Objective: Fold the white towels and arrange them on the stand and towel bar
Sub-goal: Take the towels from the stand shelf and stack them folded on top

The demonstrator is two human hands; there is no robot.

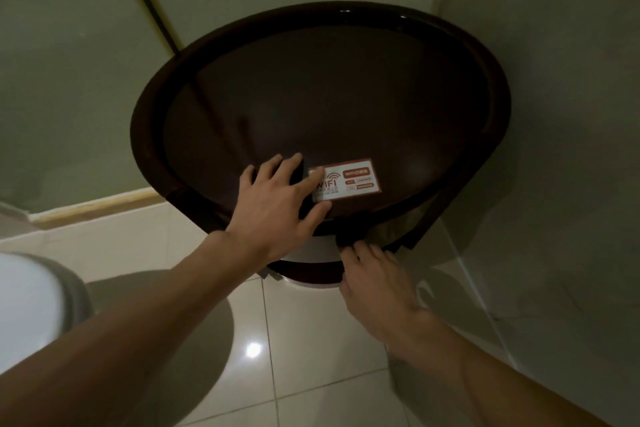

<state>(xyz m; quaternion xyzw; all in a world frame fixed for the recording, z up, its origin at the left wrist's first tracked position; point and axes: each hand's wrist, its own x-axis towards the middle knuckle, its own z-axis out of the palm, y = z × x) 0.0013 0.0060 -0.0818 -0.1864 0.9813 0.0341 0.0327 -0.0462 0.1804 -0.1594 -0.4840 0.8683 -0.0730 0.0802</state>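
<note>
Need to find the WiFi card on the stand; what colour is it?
The card is white with a red border and red print; the head view shows it.

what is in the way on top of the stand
A wifi card lies on the near part of the stand's top. The left hand rests there too, its fingers spread over the card's left edge. Nothing else shows on the top.

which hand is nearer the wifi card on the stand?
Left. The left hand lies on the stand top, fingertips overlapping the card at its left edge. The right hand is lower, at the stand's front underside, clear of the card.
</note>
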